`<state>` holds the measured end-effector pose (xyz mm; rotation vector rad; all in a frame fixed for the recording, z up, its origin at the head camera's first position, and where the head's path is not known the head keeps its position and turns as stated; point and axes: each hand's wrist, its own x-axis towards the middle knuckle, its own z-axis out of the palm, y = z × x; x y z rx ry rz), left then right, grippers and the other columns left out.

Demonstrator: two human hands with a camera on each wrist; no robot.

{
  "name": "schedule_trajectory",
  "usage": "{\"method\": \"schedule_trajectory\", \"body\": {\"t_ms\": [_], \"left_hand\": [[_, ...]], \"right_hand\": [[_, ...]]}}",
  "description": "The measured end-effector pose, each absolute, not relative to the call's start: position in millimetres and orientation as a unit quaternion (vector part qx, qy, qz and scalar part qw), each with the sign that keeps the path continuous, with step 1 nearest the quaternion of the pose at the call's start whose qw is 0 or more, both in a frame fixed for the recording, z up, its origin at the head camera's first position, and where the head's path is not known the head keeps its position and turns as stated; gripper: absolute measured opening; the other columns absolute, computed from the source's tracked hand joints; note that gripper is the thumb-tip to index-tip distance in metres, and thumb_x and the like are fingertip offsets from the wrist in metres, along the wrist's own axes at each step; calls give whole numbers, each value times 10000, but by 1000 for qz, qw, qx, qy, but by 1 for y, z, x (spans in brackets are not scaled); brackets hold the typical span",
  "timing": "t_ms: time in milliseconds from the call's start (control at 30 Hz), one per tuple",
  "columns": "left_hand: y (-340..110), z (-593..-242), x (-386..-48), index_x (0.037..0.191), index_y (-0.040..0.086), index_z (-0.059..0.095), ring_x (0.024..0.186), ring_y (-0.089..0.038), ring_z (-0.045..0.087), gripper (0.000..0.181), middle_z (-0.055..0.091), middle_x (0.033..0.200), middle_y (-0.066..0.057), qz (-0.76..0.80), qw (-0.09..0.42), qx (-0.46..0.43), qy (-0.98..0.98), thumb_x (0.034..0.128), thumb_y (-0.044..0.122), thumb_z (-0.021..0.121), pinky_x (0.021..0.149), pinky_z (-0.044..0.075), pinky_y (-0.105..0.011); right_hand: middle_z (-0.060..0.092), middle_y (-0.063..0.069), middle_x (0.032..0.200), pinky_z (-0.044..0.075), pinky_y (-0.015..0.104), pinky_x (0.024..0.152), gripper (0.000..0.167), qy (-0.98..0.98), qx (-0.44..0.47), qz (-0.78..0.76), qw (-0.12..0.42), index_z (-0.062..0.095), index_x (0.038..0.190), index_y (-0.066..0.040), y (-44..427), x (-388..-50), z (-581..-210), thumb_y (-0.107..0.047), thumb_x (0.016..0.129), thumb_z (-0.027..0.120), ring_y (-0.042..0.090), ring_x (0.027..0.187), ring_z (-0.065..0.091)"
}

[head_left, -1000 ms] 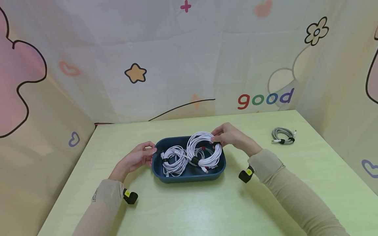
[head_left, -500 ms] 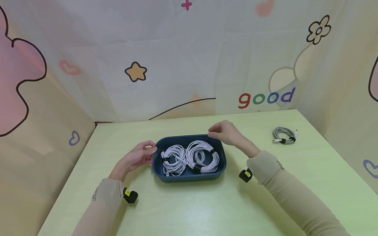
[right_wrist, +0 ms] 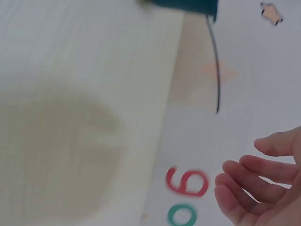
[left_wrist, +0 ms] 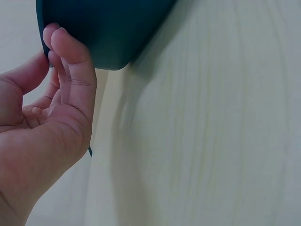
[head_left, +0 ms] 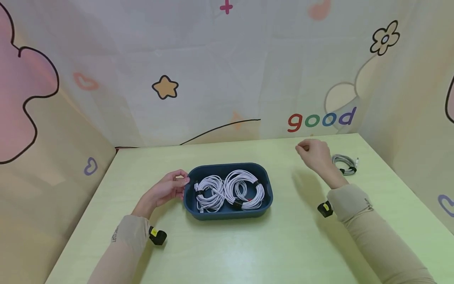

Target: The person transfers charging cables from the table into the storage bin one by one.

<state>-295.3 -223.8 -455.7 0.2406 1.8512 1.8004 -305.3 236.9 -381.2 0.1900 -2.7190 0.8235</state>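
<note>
In the head view, my left hand holds the left end of a dark blue plastic bin. The left wrist view shows its thumb and fingers pinching the bin wall. Inside the bin lie two bundled white cables side by side, a left coil and a larger right coil, with black ties. A smaller coil shows through the larger one. My right hand hovers above the table right of the bin, fingers loosely bent and nothing in them. Nearest to it is a grey coiled cable, partly hidden by the hand and wrist.
Everything stands on a pale yellow-green table. A printed cloth backdrop encloses its back and sides. Black wrist cameras sit on both sleeves, the left camera and the right camera.
My right hand let go of the larger white cable coil, which now lies in the bin. The hand has moved right toward the grey cable. My left hand stays at the bin.
</note>
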Motion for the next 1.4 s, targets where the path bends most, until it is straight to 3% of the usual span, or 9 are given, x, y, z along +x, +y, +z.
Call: {"method": "schedule_trajectory", "body": {"t_ms": [333,467,633,767,867,1000,1200,1400], "left_hand": [[-225,-458,-294,1031,130,438,600,-122,587,79,605,706,38,668,270,88,688,1008,175,499,601,525,-246],[-225,-459,-294,1033,136,437,598,-121,587,71,603,701,39,669,269,82,688,1010,173,494,598,524,-249],[-224,-458,-294,1028,134,440,591,-118,585,58,602,690,39,669,266,83,689,1011,160,490,593,522,-249],[-224,-456,-295,1028,132,445,595,-114,588,71,603,694,41,670,268,91,686,1006,169,501,597,524,-245],[-224,-454,-296,1031,132,445,599,-114,590,81,605,698,40,670,269,96,685,1004,177,506,600,526,-244],[-224,-454,-296,1035,129,442,602,-116,588,75,607,702,36,669,270,97,685,1008,171,498,602,524,-246],[-224,-456,-297,1035,116,447,605,-121,585,48,608,708,31,670,271,99,684,1015,149,475,605,521,-251],[-224,-455,-297,1030,124,449,602,-122,582,52,609,709,31,668,269,98,687,1012,158,484,614,520,-257]], "right_hand": [[607,357,1112,485,575,718,457,-965,-59,208,150,592,1100,127,327,-303,-416,-297,987,464,541,971,581],[572,418,1062,487,533,612,479,-965,-105,202,128,564,980,169,353,-303,-426,-297,981,453,586,934,553],[573,353,836,422,397,491,521,-967,-146,195,72,521,812,95,373,-303,-429,-400,965,471,462,728,572],[559,243,770,406,366,522,561,-967,-159,200,27,491,745,8,380,-304,-428,-514,949,465,323,668,524],[542,218,774,401,377,557,570,-967,-162,196,-3,459,728,-23,381,-306,-428,-554,937,459,303,681,504],[538,255,850,409,417,608,521,-966,-170,191,-33,481,810,9,381,-309,-431,-499,925,498,344,749,519],[542,351,964,429,482,657,419,-965,-178,190,-34,516,916,84,382,-312,-435,-333,897,488,429,838,545],[538,337,948,433,424,603,411,-963,-180,197,-24,518,932,94,382,-312,-435,-313,884,479,384,786,531]]}}
